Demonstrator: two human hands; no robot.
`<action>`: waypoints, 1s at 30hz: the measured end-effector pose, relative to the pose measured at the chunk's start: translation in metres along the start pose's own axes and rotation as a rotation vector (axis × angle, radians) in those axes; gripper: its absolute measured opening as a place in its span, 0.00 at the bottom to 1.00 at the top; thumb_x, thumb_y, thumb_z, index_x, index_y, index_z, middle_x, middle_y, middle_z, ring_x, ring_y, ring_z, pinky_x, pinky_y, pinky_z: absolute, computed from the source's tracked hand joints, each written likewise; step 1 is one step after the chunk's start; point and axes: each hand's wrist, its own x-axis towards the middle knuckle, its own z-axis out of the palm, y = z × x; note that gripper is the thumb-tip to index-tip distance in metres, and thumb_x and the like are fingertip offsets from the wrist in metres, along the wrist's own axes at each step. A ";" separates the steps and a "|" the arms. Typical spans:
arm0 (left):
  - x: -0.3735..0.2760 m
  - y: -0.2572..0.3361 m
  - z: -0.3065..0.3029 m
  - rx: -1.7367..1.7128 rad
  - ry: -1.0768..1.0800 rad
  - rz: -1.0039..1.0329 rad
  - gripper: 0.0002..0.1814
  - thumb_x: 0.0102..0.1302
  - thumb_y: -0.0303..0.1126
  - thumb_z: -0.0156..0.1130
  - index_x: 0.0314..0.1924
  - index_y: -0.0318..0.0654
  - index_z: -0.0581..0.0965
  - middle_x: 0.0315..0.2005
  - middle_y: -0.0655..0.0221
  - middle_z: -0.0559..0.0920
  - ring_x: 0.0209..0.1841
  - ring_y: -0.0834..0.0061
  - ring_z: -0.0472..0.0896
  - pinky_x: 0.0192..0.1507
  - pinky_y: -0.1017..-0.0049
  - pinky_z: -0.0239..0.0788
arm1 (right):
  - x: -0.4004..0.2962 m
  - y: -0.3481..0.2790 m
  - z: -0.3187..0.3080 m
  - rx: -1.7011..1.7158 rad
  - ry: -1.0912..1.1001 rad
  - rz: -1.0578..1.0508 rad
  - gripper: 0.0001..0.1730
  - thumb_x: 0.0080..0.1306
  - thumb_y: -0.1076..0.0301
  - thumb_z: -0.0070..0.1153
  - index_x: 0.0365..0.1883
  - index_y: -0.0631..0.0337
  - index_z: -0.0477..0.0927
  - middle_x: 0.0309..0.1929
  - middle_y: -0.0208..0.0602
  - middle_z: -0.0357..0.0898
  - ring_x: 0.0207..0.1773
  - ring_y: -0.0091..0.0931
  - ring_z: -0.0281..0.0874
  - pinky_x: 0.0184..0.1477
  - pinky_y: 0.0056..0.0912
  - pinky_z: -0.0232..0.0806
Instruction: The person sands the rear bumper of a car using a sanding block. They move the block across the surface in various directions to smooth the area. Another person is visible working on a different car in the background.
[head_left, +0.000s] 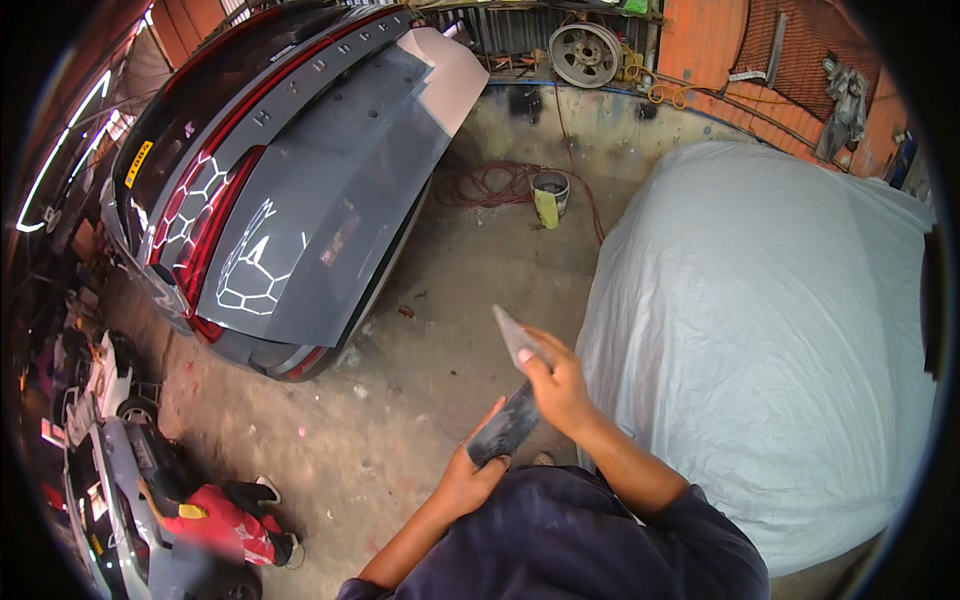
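My left hand (474, 476) is closed around the lower end of a dark, flat block (506, 426), with smudges on its face. In my right hand (557, 382) is a light grey, pointed piece (513, 334), possibly folded sandpaper, pinched between thumb and fingers. The right hand sits just above the block's upper end; whether it touches the block cannot be told. Both hands are in front of my dark shirt. Ahead to the left stands a grey car's rear (330, 202), with red tail lights and a pale patch near its far corner.
A car-sized shape under a grey cover (757, 330) stands close on the right. A bucket (550, 186) with a yellow-green cloth and a coiled red hose (491, 185) lie ahead. A wheel rim (585, 54) stands behind. A person in red (225, 521) is beside another car at lower left.
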 end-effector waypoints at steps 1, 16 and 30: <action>-0.003 0.002 -0.003 -0.081 -0.028 -0.064 0.40 0.65 0.22 0.57 0.78 0.33 0.59 0.66 0.56 0.76 0.67 0.70 0.74 0.67 0.75 0.66 | 0.001 0.003 -0.007 0.044 0.016 -0.005 0.21 0.74 0.67 0.53 0.62 0.69 0.79 0.64 0.50 0.80 0.66 0.41 0.79 0.66 0.38 0.69; -0.005 0.009 -0.071 -0.542 0.027 -0.168 0.23 0.74 0.31 0.61 0.64 0.25 0.71 0.51 0.47 0.83 0.47 0.52 0.88 0.39 0.52 0.88 | -0.011 0.005 -0.033 0.156 -0.104 -0.197 0.22 0.74 0.67 0.51 0.61 0.73 0.78 0.67 0.53 0.74 0.68 0.41 0.75 0.69 0.40 0.66; 0.004 0.043 -0.052 1.268 0.044 0.534 0.39 0.55 0.23 0.68 0.70 0.37 0.72 0.61 0.55 0.82 0.62 0.61 0.83 0.54 0.68 0.81 | 0.009 0.001 -0.031 -0.595 -0.393 -0.299 0.23 0.68 0.63 0.62 0.61 0.57 0.81 0.54 0.40 0.83 0.51 0.38 0.85 0.47 0.40 0.79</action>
